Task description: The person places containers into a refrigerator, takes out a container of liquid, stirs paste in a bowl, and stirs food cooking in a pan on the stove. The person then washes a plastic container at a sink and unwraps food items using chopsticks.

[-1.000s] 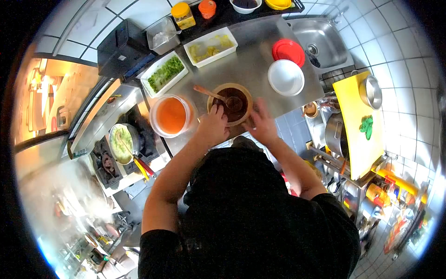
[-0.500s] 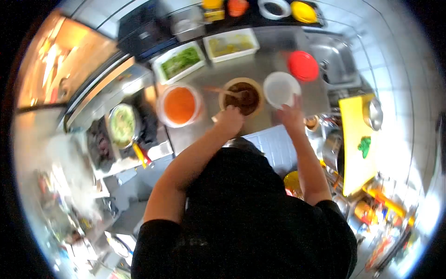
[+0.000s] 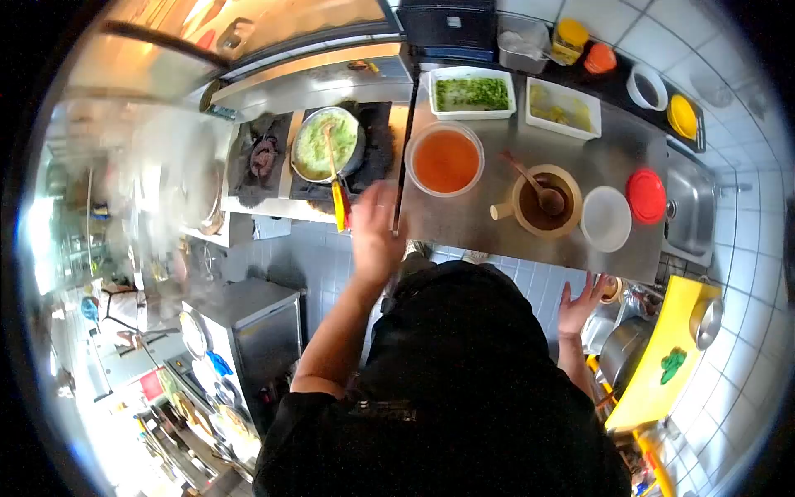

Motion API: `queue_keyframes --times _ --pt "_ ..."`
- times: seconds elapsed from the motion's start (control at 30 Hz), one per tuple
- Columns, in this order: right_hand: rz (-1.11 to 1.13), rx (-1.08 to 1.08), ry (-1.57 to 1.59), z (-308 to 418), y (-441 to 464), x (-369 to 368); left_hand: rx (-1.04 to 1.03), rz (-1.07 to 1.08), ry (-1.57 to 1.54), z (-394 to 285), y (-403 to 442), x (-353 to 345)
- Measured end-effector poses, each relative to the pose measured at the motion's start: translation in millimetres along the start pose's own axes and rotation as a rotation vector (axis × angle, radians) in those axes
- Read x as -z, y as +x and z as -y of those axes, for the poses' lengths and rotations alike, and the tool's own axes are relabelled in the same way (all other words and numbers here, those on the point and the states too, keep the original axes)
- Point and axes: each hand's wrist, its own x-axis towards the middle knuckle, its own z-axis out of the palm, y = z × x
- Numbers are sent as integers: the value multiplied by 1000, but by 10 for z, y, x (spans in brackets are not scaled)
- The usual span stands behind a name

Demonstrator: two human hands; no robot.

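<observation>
My left hand [image 3: 378,236] is blurred, fingers stretched out and empty, just right of the pan's yellow-and-red handle [image 3: 340,205]. No contact with the handle can be made out. That pan [image 3: 354,157] stands on the stove with pale green food and a wooden spoon [image 3: 330,149] in it. Beyond the counter's near edge on the right, my right hand [image 3: 580,305] is open, fingers spread, holding nothing. On the counter are a beige pot [image 3: 523,217] with brown contents and a wooden spoon [image 3: 546,199], a white tub [image 3: 606,219] and a bucket of orange liquid [image 3: 448,161].
White containers of chopped greens [image 3: 472,94] and pale yellow pieces [image 3: 561,108] line the counter's back. A red lid [image 3: 646,196] lies beside the sink [image 3: 691,211]. Right of me is a yellow board [image 3: 654,364] with a green bunch [image 3: 672,364]; a second burner [image 3: 263,156] is left of the pan.
The view has turned toward the stove. My left hand has left the beige pot and moved left to the pan handle. My right hand has come away from the white tub toward me.
</observation>
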Motion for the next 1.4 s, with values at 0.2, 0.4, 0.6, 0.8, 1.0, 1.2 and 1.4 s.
queue_keyframes --times 0.2,0.4,0.6,0.8,1.0,1.2,1.4 --pt "143 55 1 55 -314 -331 406 278 273 1421 -198 -44" --pt "173 -63 -68 39 -529 -512 303 272 256 1793 -40 204" --pt "411 -302 -221 102 -1213 -661 206 397 228 2029 48 1203" --pt "538 -599 -260 366 -1842 -779 156 502 153 2196 -28 1852" --pt "554 -644 -244 567 -2127 -960 119 573 165 2487 -89 1676" --pt "584 -562 -256 712 -1889 -1075 142 460 233 2548 -57 1221" --pt "667 -437 -203 492 -1408 -1188 231 356 239 2540 21 894"
